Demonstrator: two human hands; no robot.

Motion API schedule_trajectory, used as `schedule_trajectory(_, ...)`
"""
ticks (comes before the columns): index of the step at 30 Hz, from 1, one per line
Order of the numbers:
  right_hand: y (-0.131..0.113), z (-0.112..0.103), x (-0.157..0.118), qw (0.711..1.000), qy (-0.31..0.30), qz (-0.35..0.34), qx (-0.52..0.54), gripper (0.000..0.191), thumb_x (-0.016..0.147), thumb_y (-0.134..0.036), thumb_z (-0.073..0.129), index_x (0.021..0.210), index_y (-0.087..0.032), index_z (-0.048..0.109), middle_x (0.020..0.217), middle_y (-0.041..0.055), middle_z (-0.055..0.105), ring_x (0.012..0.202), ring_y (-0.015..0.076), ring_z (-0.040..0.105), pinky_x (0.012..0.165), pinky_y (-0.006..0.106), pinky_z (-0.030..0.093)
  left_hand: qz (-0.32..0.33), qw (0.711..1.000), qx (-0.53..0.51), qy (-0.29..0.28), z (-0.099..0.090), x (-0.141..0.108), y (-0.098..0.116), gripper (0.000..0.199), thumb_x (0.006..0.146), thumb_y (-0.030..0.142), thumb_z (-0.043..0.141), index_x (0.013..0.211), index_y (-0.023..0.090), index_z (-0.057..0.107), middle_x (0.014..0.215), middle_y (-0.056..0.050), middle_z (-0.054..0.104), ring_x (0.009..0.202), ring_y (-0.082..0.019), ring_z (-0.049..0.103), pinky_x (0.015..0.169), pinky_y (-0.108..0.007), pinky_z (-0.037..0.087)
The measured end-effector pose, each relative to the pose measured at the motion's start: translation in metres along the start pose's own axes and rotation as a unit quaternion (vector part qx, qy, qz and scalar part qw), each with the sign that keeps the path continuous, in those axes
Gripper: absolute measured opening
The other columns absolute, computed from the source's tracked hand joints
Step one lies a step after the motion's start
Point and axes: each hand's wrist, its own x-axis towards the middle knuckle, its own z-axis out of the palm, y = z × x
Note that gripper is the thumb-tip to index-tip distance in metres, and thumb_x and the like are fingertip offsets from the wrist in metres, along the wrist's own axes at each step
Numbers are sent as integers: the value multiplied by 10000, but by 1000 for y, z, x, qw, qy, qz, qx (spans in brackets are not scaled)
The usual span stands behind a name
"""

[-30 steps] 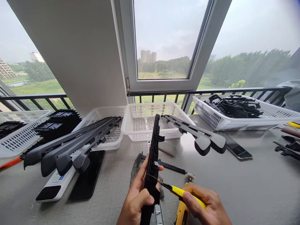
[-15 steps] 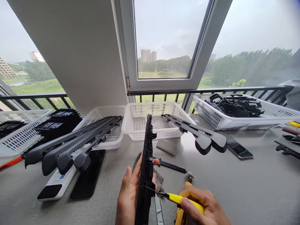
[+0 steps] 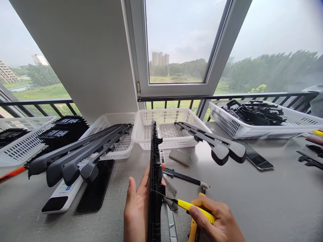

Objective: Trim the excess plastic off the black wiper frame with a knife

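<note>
My left hand [image 3: 137, 205] holds a long black plastic part [image 3: 155, 174] upright from behind, fingertips showing at its right edge and the thumb apart. In my right hand [image 3: 218, 218] is a yellow-handled knife [image 3: 195, 211], its thin blade touching the lower middle of the part. Behind and below them lie a grey cloth [image 3: 171, 193], a black caliper [image 3: 185, 177], a metal strip [image 3: 171, 223] and another yellow-handled tool [image 3: 192, 232].
Long dark-grey handles rest on the left basket [image 3: 121, 154] and on the middle basket [image 3: 151, 145]. Black pieces fill the right basket [image 3: 242, 131]. Phones [image 3: 96, 188] [image 3: 257, 158], a small grey block [image 3: 180, 157] and a white device [image 3: 63, 198] lie on the table [image 3: 277, 201].
The black part has shifted slightly left and stands more upright. My right hand and the knife have moved a little left and up, the blade still at the part.
</note>
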Motion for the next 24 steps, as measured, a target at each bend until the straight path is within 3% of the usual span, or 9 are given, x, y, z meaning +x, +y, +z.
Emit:
schedule_trajectory(2, -1, 2, 1, 1000, 18, 11, 17, 692, 936, -834, 579, 699, -214, 775, 596, 4, 618, 543, 156, 544, 558, 269, 405, -19, 1000, -18, -9, -4, 3, -3, 657, 1032, 635, 570, 1523, 211, 670, 1469, -123, 722, 1055, -222, 721, 904, -306, 608)
schedule_trajectory(5, -4, 4, 1, 998, 36, 35, 39, 654, 920, -816, 615, 742, -210, 784, 581, -9, 575, 538, 150, 502, 533, 260, 385, -22, 999, -40, -9, -8, 7, -7, 545, 1061, 398, 509, 1555, 206, 635, 1523, -107, 703, 1327, -253, 690, 1120, -336, 551)
schedule_trajectory(9, -6, 4, 1, 998, 42, 31, 42, 626, 920, -796, 632, 746, -213, 780, 586, -16, 564, 529, 139, 483, 536, 256, 381, -31, 999, -34, -1, -8, 8, -8, 617, 1009, 123, 499, 1621, 183, 546, 1498, -132, 726, 1366, -232, 698, 1203, -338, 502)
schedule_trajectory(15, -2, 6, 0, 999, 38, -17, 8, 615, 967, -753, 602, 729, -218, 788, 602, 0, 615, 524, 145, 526, 560, 255, 429, -52, 997, -57, 16, -1, 8, 0, 662, 1043, 114, 453, 1698, 199, 411, 1433, -157, 763, 1347, -221, 714, 1180, -320, 532)
schedule_trajectory(19, -3, 7, -1, 999, 33, -13, 21, 649, 960, -784, 587, 707, -217, 776, 585, -3, 602, 525, 144, 519, 561, 257, 421, -54, 994, -60, 70, 6, 8, 0, 655, 1061, 151, 462, 1710, 193, 383, 1414, -178, 770, 1319, -231, 732, 1118, -292, 577)
schedule_trajectory(24, -6, 4, -1, 997, 58, 35, 49, 628, 931, -782, 622, 720, -211, 773, 582, -14, 557, 528, 145, 490, 517, 258, 387, -40, 989, -68, 124, 11, 8, -2, 609, 1056, 134, 465, 1665, 148, 462, 1402, -222, 765, 1291, -263, 749, 1018, -278, 636)
